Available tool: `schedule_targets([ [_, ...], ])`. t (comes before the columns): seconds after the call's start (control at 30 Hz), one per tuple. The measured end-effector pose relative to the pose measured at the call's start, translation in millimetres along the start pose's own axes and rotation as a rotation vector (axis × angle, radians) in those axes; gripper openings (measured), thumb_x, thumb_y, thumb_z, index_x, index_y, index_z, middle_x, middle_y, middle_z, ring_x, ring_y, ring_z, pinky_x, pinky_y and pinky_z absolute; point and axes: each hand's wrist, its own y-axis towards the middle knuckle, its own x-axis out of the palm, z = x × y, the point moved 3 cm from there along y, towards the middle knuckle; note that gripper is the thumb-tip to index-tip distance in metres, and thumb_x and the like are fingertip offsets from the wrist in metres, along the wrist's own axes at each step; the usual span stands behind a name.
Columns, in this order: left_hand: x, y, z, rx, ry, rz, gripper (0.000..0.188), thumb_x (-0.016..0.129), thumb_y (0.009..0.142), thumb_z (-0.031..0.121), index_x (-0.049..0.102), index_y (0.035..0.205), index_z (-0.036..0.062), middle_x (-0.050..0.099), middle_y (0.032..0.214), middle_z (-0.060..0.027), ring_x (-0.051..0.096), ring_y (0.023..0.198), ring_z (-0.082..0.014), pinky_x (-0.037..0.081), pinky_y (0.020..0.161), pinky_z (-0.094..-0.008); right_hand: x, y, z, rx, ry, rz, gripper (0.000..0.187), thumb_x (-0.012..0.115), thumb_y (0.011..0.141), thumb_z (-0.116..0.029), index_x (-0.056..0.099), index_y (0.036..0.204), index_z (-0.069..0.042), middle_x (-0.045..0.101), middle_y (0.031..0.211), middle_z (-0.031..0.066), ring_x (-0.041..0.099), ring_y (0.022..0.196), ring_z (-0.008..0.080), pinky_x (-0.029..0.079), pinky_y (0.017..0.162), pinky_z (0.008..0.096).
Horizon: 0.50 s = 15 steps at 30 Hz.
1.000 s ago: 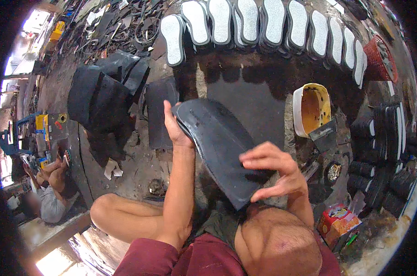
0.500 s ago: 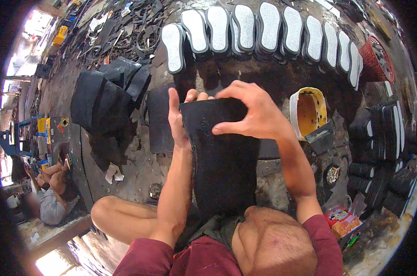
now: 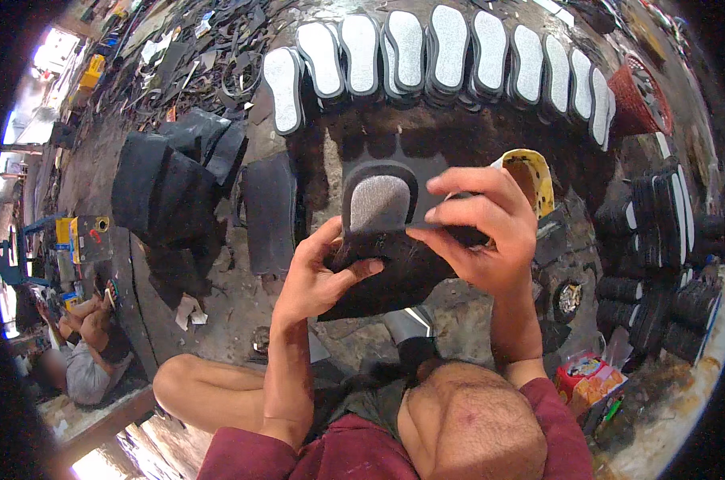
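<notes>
Pale sole (image 3: 380, 204) newly bared beyond black sheet (image 3: 410, 276); layers seem parted.
My left hand (image 3: 314, 276) grips the sheet; whether my right hand (image 3: 490, 228) pinches its edge, I can't tell.

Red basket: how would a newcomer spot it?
In the head view's upper half, find the curved row of shoe-sole stacks, white on top. Follow it to its right end; the red basket sits just beyond. Its colour and round rim set it apart from those black-edged soles.

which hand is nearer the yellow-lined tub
Right: the right hand partly covers the yellow-lined tub in view; the left hand is farther off, to its lower left.
</notes>
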Motion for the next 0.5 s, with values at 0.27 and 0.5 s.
schedule_targets([
  [0.27,-0.2,-7.1,8.0,0.004,0.055,-0.055,0.047,0.076,0.095,0.006,0.06,0.139,-0.0022,0.074,0.118,-0.0081,0.066,0.109,-0.0128,0.054,0.095,-0.0312,6.8,-3.0,16.4,0.333,0.132,-0.043,0.029,0.092,0.072,-0.003,0.071,0.093,-0.003,0.078,0.106,0.0099,0.072,0.093,0.0166,0.055,0.08,0.0302],
  [0.5,23.7,10.7,5.4,-0.041,0.255,0.254,0.046,0.06,0.109,0.027,0.059,0.143,-0.004,0.076,0.118,-0.0161,0.068,0.106,-0.0141,0.054,0.092,-0.0321,38.1,-32.2,34.9,0.84,0.389,-0.083,0.039,0.088,0.083,-0.008,0.075,0.118,0.002,0.078,0.104,0.0083,0.073,0.093,0.013,0.057,0.084,0.0267],
])
